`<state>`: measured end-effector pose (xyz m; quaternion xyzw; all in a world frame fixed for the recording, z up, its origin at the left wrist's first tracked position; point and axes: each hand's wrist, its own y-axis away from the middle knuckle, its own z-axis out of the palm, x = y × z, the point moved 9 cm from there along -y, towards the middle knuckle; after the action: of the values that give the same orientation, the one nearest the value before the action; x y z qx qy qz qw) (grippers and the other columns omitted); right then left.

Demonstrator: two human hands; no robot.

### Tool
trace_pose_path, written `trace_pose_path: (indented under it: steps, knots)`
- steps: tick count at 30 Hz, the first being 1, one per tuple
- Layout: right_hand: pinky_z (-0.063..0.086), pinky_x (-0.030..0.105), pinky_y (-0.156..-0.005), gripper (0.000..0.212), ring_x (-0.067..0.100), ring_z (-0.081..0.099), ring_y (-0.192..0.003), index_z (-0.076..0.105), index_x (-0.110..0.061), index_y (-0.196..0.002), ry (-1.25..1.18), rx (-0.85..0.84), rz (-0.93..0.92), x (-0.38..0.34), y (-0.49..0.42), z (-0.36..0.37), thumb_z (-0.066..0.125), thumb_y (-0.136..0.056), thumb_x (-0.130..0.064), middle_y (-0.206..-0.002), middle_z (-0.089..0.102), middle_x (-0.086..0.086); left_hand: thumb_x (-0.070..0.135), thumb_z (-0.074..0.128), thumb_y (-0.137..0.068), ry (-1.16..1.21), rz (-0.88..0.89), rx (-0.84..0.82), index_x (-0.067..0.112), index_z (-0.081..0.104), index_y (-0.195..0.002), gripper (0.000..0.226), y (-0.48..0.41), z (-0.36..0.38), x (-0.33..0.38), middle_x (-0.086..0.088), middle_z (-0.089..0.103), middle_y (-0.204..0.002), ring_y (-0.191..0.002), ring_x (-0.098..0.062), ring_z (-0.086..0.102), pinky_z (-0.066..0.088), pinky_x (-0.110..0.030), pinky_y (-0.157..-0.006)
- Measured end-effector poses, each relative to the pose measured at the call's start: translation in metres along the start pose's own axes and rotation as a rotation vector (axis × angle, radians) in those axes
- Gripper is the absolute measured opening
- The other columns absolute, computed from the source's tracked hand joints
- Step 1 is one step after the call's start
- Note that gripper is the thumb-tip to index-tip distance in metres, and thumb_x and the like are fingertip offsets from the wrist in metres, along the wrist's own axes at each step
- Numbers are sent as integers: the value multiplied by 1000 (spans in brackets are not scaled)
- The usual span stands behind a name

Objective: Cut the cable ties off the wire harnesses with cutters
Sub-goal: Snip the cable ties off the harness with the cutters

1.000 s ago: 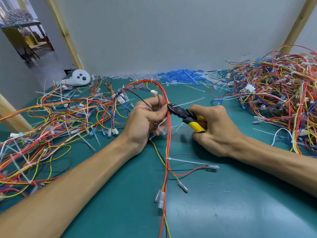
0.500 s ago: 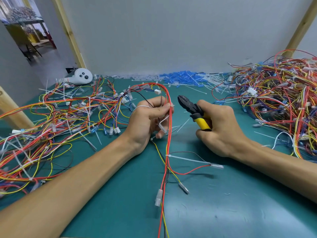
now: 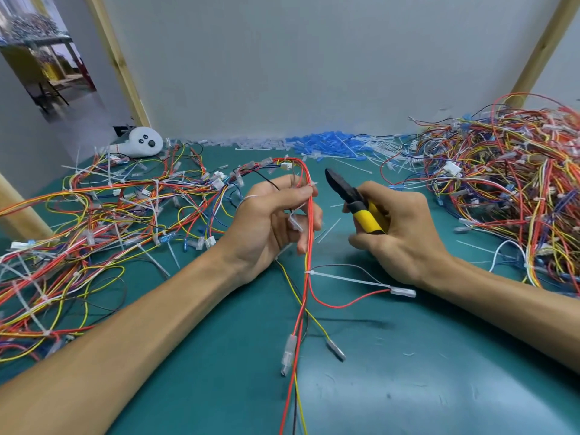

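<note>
My left hand (image 3: 270,221) pinches a wire harness (image 3: 309,246) of red, yellow and black wires that loops up over my fingers and hangs down to the green table. A white cable tie (image 3: 345,279) is still cinched round the harness below my hand, its long tail pointing right. My right hand (image 3: 398,233) grips yellow-handled cutters (image 3: 354,199). Their black jaws point up and left, a short gap away from the harness and touching nothing.
A big heap of tied harnesses (image 3: 508,183) fills the right of the green mat (image 3: 408,356). Spread-out harnesses (image 3: 94,221) cover the left. Blue connectors and cut ties (image 3: 326,146) lie along the back wall, with a white seal-shaped toy (image 3: 144,142) at the back left.
The cutters have pulled back from the harness, rightwards and tilted upward. My left hand keeps its hold on the wires and has lifted them slightly.
</note>
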<state>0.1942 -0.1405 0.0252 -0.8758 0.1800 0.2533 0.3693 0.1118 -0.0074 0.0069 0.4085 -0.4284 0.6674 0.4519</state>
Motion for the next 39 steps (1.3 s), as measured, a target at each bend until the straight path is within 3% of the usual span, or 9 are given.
trace_pose_path:
  steps: [5, 7, 13, 16, 19, 26, 31, 39]
  knots:
    - [32, 17, -57, 31, 8, 45, -66, 64, -11, -90, 102, -25, -58, -4, -1, 3, 74, -61, -11, -70, 53, 0, 8, 51, -96, 18, 17, -52, 11, 48, -96, 4, 2, 5, 2, -18, 63, -72, -36, -23, 51, 46, -24, -43]
    - [31, 13, -59, 31, 2, 45, -66, 64, -12, -90, 111, -28, -70, -4, -1, 4, 74, -61, -11, -70, 52, -5, 9, 52, -95, 23, 15, -52, 11, 49, -97, 5, 3, 5, 0, -19, 63, -72, -35, -23, 51, 45, -25, -42]
    - [33, 18, -56, 29, 7, 44, -63, 63, -15, -89, 88, -60, -48, -2, -2, 6, 75, -63, -8, -68, 51, -6, 11, 51, -100, 45, 23, -54, 16, 49, -94, 8, 1, 3, -4, -19, 62, -74, -35, -23, 49, 44, -25, -41]
    - [41, 36, -56, 29, 24, 47, -64, 66, -13, -90, 62, -69, -10, -1, -2, 7, 73, -62, -15, -69, 57, 7, 10, 52, -100, 23, 27, -46, 16, 49, -92, 10, 0, 3, -5, -17, 61, -74, -35, -23, 51, 41, -24, -41]
    - [42, 40, -56, 31, 30, 48, -64, 67, -13, -90, 58, -73, -12, -2, -1, 7, 73, -61, -18, -69, 59, 10, 9, 54, -100, 12, 36, -42, 15, 48, -93, 11, 0, 4, -5, -17, 62, -74, -35, -23, 52, 42, -22, -42]
    - [40, 40, -58, 30, 27, 44, -63, 66, -13, -90, 71, -75, -29, -2, 0, 7, 75, -63, -20, -67, 57, 10, 13, 56, -97, -27, 60, -18, 14, 48, -95, 9, 2, 6, -2, -13, 64, -76, -36, -23, 55, 43, -22, -41]
    - [25, 22, -49, 23, 15, 27, -58, 63, -14, -85, 55, -59, -51, -2, 1, 7, 75, -66, -16, -60, 39, 2, 10, 54, -99, -53, 62, 6, 12, 47, -95, 8, 2, 5, -4, -13, 64, -75, -36, -24, 55, 41, -23, -40]
    - [15, 21, -48, 17, 14, 20, -59, 58, -18, -80, 14, -72, -61, -2, 3, 11, 68, -69, -11, -62, 24, -5, 9, 56, -95, -51, 94, 45, 9, 46, -92, 10, 3, 2, -5, -19, 63, -74, -37, -26, 57, 45, -26, -41]
